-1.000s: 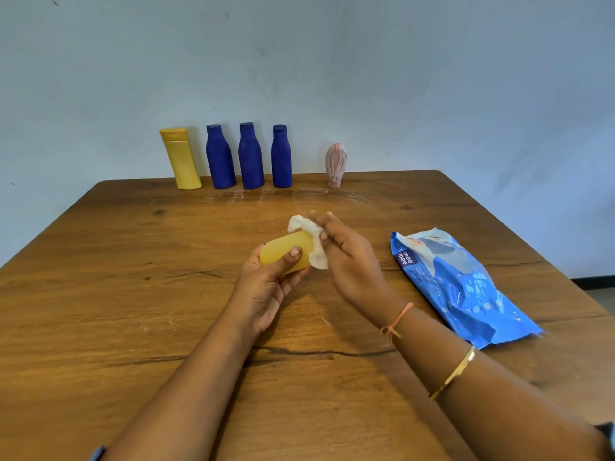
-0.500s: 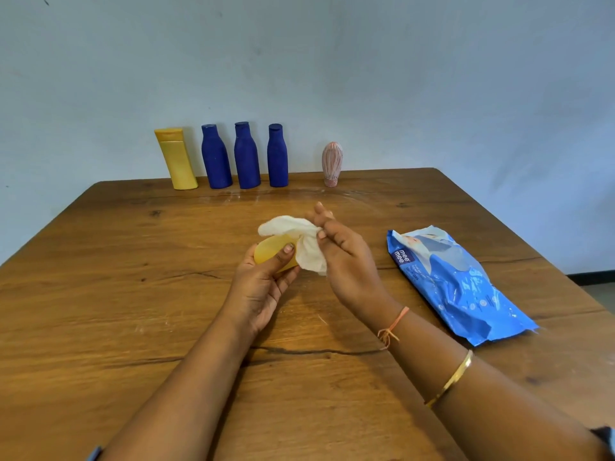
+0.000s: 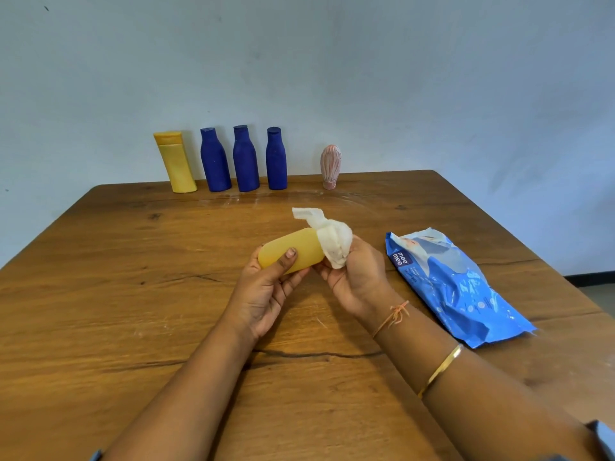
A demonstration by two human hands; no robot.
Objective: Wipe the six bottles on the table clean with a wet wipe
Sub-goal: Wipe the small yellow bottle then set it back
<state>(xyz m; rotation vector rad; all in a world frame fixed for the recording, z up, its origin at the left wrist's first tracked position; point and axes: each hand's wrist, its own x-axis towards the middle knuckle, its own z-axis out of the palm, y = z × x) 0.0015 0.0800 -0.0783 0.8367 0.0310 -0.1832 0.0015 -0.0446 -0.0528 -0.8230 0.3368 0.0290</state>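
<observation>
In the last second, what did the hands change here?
The right hand turned palm-up and slid the wet wipe along the yellow bottle to bunch around its right end. The left hand kept gripping the bottle; the back row of bottles and blue pack stayed.

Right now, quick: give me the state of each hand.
Left hand: grips the small yellow bottle, thumb across its front.
Right hand: holds the bunched wet wipe against the bottle's end.
</observation>
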